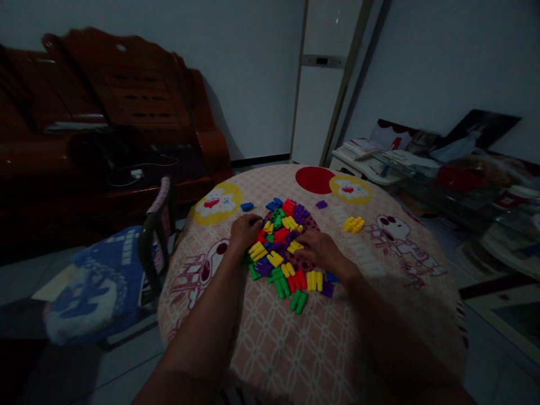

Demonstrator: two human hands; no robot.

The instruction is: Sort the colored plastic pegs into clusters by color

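Note:
A heap of red, green, blue, purple and yellow plastic building blocks (pixel 278 235) lies at the middle of the round table. My left hand (pixel 245 229) rests against the heap's left side, fingers bent toward it; its fingertips are too dark to make out. From the right, my right hand (pixel 324 251) reaches in with its fingers closed at a yellow building block (pixel 295 246). Under part of the heap shows a dark red perforated basket or mat (pixel 311 224). Nearest me lie a green block (pixel 298 302), a red block (pixel 297 279) and another yellow block (pixel 314 280).
A patterned cloth covers the table (pixel 291 349). Apart from the heap lie a yellow block cluster (pixel 354 224), a purple block (pixel 321 204) and a blue block (pixel 247 206). A chair (pixel 101 281) stands left, a wooden sofa (pixel 126 107) behind it, a cluttered glass table (pixel 455 191) right.

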